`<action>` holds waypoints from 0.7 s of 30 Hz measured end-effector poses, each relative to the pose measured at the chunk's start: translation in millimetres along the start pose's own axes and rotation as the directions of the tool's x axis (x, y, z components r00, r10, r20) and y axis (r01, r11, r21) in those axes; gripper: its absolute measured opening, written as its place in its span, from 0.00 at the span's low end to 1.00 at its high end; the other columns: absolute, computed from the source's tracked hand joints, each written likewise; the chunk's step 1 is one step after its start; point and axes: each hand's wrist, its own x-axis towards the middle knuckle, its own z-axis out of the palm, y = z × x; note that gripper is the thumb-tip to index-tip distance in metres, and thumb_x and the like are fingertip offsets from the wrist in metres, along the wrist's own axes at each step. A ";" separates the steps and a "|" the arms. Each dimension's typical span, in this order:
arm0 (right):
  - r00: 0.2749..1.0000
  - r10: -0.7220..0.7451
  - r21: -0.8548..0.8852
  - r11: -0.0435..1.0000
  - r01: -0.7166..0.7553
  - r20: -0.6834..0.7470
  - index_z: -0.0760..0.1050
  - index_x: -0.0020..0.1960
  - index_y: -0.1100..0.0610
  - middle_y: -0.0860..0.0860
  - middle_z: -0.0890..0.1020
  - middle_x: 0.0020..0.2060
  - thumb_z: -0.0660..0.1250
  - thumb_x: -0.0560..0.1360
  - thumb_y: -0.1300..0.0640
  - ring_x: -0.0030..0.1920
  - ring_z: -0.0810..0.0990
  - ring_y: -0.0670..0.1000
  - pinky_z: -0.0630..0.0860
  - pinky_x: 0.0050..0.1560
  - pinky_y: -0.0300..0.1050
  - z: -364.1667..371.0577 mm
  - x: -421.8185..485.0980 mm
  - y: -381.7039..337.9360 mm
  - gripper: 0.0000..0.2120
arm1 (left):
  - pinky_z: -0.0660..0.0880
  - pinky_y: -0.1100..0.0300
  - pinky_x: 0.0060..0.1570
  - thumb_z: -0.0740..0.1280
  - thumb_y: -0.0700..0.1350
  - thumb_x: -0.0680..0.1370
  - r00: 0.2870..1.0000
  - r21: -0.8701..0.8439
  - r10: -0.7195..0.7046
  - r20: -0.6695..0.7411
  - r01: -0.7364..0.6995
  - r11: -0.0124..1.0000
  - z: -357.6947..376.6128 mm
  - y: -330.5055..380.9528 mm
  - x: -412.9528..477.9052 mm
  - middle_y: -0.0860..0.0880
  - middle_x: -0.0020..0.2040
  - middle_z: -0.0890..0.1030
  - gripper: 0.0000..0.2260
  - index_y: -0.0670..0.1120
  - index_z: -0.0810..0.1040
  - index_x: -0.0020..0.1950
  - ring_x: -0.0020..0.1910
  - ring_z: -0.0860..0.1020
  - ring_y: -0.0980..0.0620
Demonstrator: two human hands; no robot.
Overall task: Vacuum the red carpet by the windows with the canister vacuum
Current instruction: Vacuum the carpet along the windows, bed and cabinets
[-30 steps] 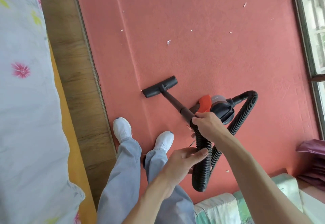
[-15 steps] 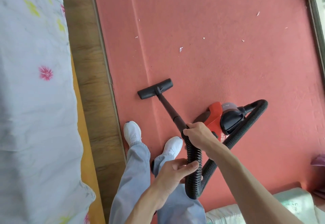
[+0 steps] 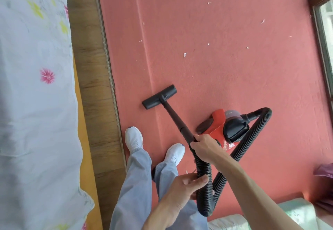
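— While my left hand [image 3: 182, 188] pinches the hose [image 3: 202, 166] at its near loop, thumb on top, my right hand [image 3: 205, 146] grips where it meets the wand [image 3: 175, 118].
— Anything changed?
— Both grips are as before. The floor head [image 3: 159, 97] lies on the red carpet [image 3: 216, 76] and the canister [image 3: 218, 121] sits beside the wand. The hose hides my left fingertips.

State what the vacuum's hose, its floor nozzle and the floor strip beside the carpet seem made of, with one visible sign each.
Hose: likely flexible plastic, matt black; close ribs, bent in a tight loop.
Floor nozzle: seemingly hard moulded plastic, black with a dull sheen.
Floor strip: wood or wood-look laminate, brown with grain streaks; I cannot tell which.
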 end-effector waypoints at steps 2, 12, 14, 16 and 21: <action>0.999 -0.030 0.041 0.999 0.030 -0.015 0.75 0.52 0.57 0.58 0.82 0.43 0.58 0.73 0.57 0.42 0.83 0.60 0.83 0.45 0.55 8.7 0.6 -9.8 0.11 | 0.78 0.47 0.61 0.78 0.66 0.60 0.998 -0.004 -0.006 -0.061 0.006 1.000 -6.7 3.7 0.2 0.41 0.46 0.86 0.32 0.40 0.82 0.49 0.50 0.85 0.44; 0.996 -0.006 0.203 0.979 -0.012 0.089 0.76 0.45 0.63 0.60 0.80 0.41 0.61 0.72 0.59 0.41 0.81 0.61 0.80 0.46 0.56 12.3 -17.7 -43.6 0.08 | 0.77 0.52 0.62 0.76 0.53 0.69 1.000 0.048 -0.004 0.028 0.002 0.999 -52.3 16.0 -19.1 0.38 0.52 0.85 0.27 0.34 0.81 0.57 0.56 0.83 0.43; 0.990 0.033 0.175 0.983 -0.057 0.138 0.74 0.41 0.62 0.58 0.79 0.38 0.61 0.73 0.62 0.40 0.80 0.60 0.79 0.44 0.54 13.2 -24.0 -38.1 0.05 | 0.75 0.48 0.65 0.77 0.52 0.70 0.992 0.078 -0.048 0.113 0.039 0.996 -50.8 19.2 -22.3 0.34 0.55 0.83 0.27 0.32 0.79 0.58 0.60 0.81 0.39; 0.990 0.047 0.164 0.984 -0.069 0.130 0.73 0.39 0.59 0.58 0.79 0.36 0.59 0.72 0.63 0.39 0.81 0.61 0.80 0.44 0.55 15.6 -28.3 -34.4 0.05 | 0.73 0.46 0.67 0.77 0.51 0.70 0.987 0.095 -0.077 0.144 0.063 0.993 -46.8 22.5 -23.3 0.36 0.55 0.83 0.24 0.35 0.80 0.56 0.62 0.79 0.37; 0.999 0.041 0.167 0.985 -0.045 0.028 0.72 0.39 0.54 0.59 0.82 0.39 0.56 0.71 0.62 0.36 0.82 0.60 0.81 0.41 0.53 18.0 -30.3 -30.6 0.08 | 0.75 0.45 0.65 0.78 0.50 0.69 0.985 0.089 -0.076 0.158 0.063 0.994 -42.4 24.6 -16.2 0.39 0.54 0.84 0.17 0.43 0.85 0.54 0.60 0.81 0.39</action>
